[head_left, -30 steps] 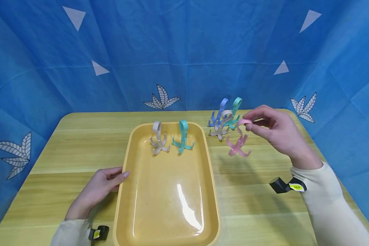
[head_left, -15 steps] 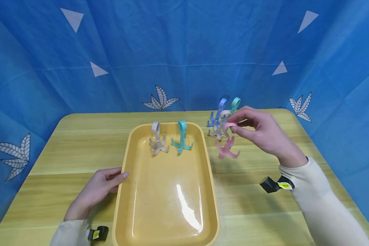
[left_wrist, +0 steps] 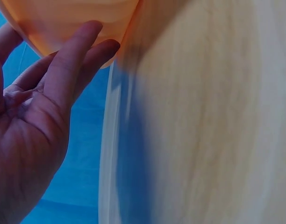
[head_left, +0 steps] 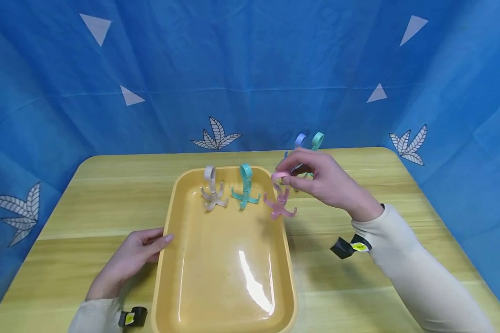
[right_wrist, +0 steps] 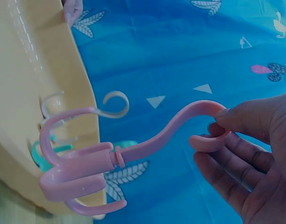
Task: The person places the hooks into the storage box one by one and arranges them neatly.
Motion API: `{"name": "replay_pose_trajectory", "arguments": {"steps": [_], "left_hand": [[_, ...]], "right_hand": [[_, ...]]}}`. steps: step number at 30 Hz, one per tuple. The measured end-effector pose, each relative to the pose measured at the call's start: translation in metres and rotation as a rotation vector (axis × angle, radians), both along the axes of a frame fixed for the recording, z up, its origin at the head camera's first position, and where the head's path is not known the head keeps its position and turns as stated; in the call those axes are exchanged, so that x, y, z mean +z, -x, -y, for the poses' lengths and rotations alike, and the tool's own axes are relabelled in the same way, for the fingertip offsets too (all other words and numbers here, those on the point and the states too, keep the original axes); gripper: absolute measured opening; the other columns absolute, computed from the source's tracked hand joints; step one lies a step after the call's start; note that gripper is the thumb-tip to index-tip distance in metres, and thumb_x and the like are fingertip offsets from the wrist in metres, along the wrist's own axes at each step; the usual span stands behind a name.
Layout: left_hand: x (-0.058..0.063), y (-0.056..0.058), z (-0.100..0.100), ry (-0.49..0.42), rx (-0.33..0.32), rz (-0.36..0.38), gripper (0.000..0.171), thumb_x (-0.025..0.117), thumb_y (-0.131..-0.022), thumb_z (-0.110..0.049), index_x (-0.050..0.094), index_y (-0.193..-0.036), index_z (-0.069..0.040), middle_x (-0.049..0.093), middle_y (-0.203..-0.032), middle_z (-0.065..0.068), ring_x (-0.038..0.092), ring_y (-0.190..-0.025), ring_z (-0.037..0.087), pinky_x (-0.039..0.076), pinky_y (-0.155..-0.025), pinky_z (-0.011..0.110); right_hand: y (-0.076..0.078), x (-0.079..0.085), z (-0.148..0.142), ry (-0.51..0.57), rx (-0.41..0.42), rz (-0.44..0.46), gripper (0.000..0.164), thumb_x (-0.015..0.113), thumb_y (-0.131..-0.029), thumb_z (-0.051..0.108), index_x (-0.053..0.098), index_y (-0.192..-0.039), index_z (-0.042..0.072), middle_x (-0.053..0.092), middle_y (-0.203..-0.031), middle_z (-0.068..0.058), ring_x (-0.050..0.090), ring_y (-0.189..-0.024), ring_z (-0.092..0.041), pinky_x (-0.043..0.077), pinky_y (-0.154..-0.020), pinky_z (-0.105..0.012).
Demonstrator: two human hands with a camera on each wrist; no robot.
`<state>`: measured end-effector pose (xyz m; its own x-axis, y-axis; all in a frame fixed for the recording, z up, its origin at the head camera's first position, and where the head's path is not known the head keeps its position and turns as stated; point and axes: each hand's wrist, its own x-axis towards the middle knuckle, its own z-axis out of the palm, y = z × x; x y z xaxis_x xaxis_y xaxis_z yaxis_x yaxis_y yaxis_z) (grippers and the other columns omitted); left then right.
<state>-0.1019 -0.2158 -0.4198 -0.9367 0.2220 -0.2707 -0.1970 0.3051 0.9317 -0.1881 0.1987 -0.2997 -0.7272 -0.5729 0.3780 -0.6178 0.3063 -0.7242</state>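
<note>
My right hand (head_left: 322,180) pinches the curved top of a pink multi-arm hook (head_left: 280,203) between thumb and fingers. The hook hangs with its arms spread, overlapping the right rim of a yellow tray (head_left: 221,273) in the head view. In the right wrist view the whole pink hook (right_wrist: 82,168) shows, its prongs towards the tray. My left hand (head_left: 129,259) grips the tray's left rim, thumb on top and fingers beneath in the left wrist view. Inside the tray's far end stand a greyish-white hook (head_left: 214,192) and a teal hook (head_left: 246,187), side by side.
Behind my right hand, a blue hook (head_left: 300,140) and a green hook (head_left: 317,140) stand at the table's back, mostly hidden. The wooden table (head_left: 116,194) ends at a blue patterned cloth (head_left: 250,83) that rises behind it and along both sides.
My right hand has carried the pink hook leftward from the right of the hook group to the tray's right rim, now covering much of that group. My left hand stays on the tray.
</note>
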Motion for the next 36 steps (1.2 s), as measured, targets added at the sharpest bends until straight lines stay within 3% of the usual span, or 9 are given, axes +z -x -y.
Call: {"name": "replay_pose_trajectory", "arguments": {"steps": [4,12,18,25,36], "left_hand": [[0.000,-0.002,0.001,0.039,0.014,-0.001,0.061,0.059,-0.101,-0.029,0.042,-0.139,0.016,0.051,-0.135,0.028,0.056,-0.116,0.023,0.054,-0.087,0.035],[-0.002,-0.001,0.003,-0.071,-0.019,0.000,0.057,0.059,-0.101,-0.025,0.043,-0.138,0.016,0.055,-0.130,0.029,0.064,-0.106,0.020,0.056,-0.084,0.037],[-0.001,0.000,0.005,-0.079,-0.022,0.025,0.057,0.060,-0.100,-0.026,0.045,-0.138,0.015,0.057,-0.128,0.027,0.064,-0.106,0.022,0.056,-0.084,0.038],[0.000,0.001,0.003,-0.066,-0.031,0.005,0.056,0.059,-0.101,-0.024,0.044,-0.137,0.016,0.057,-0.128,0.028,0.064,-0.105,0.019,0.056,-0.084,0.037],[-0.002,0.003,0.004,-0.077,-0.039,0.027,0.057,0.059,-0.101,-0.026,0.045,-0.137,0.016,0.057,-0.128,0.028,0.064,-0.107,0.025,0.056,-0.084,0.039]], "right_hand": [[0.002,-0.002,0.014,0.008,0.030,0.006,0.015,0.072,-0.089,0.003,0.073,-0.102,0.011,0.067,-0.098,0.006,0.061,-0.090,-0.015,0.055,-0.080,-0.032],[0.004,-0.003,0.038,0.001,0.066,0.042,0.013,0.072,-0.090,0.006,0.072,-0.103,0.009,0.067,-0.098,0.001,0.061,-0.088,-0.014,0.055,-0.077,-0.034],[0.006,-0.010,0.055,-0.023,0.097,0.089,0.011,0.072,-0.092,0.012,0.072,-0.103,0.011,0.067,-0.097,0.005,0.061,-0.090,-0.012,0.054,-0.079,-0.033],[0.006,-0.012,0.071,-0.035,0.126,0.088,0.010,0.073,-0.091,0.011,0.071,-0.101,0.011,0.067,-0.095,0.006,0.061,-0.089,-0.011,0.055,-0.081,-0.030],[0.006,-0.019,0.090,-0.055,0.162,0.093,0.015,0.072,-0.090,0.005,0.069,-0.105,0.006,0.065,-0.093,0.002,0.060,-0.087,-0.011,0.055,-0.077,-0.030]]}}
